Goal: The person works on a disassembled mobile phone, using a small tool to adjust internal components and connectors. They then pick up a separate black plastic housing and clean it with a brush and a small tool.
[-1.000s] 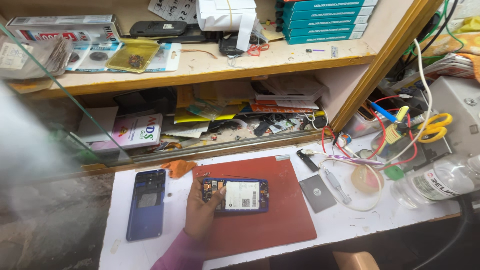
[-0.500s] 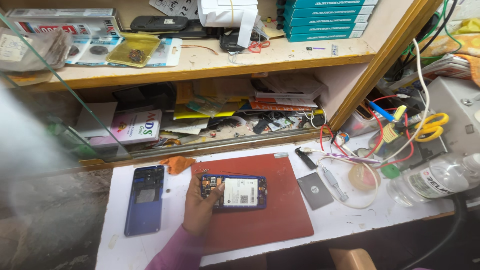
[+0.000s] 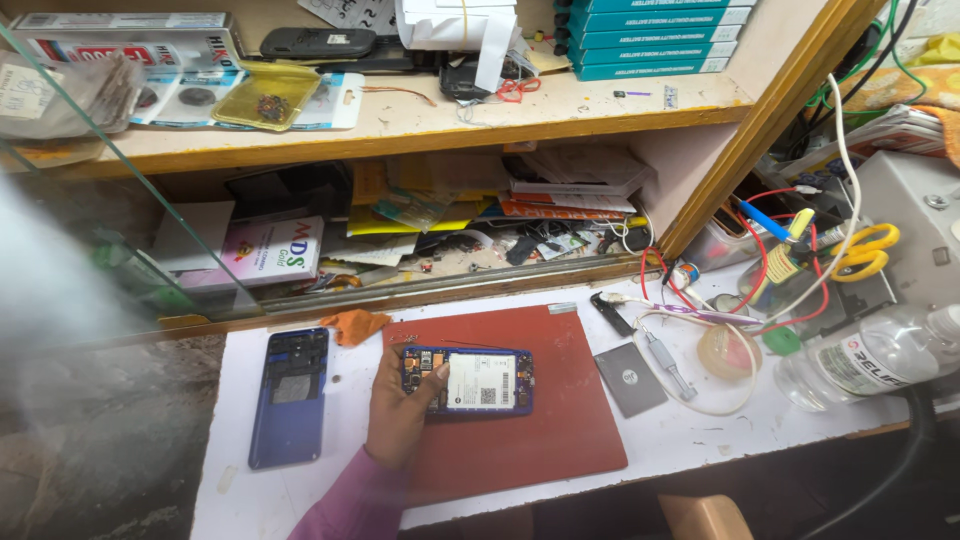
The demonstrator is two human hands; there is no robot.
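One blue back cover point(image 3: 290, 397), detached, flat on the white bench at left; one orange cloth scrap point(image 3: 354, 325) just beside its top corner; one left hand point(image 3: 400, 410), fingers curled and pressed on the left end of one opened phone point(image 3: 468, 381), which lies on the single red mat point(image 3: 560, 420); right hand not seen; steadying is best kept to the frame edge, off the bare board; one grey card point(image 3: 630, 379), one clear bottle point(image 3: 868, 357), one pair of yellow scissors point(image 3: 865, 251) at right

A bare left hand point(image 3: 400, 415) emerges from a pink sleeve point(image 3: 345, 505).
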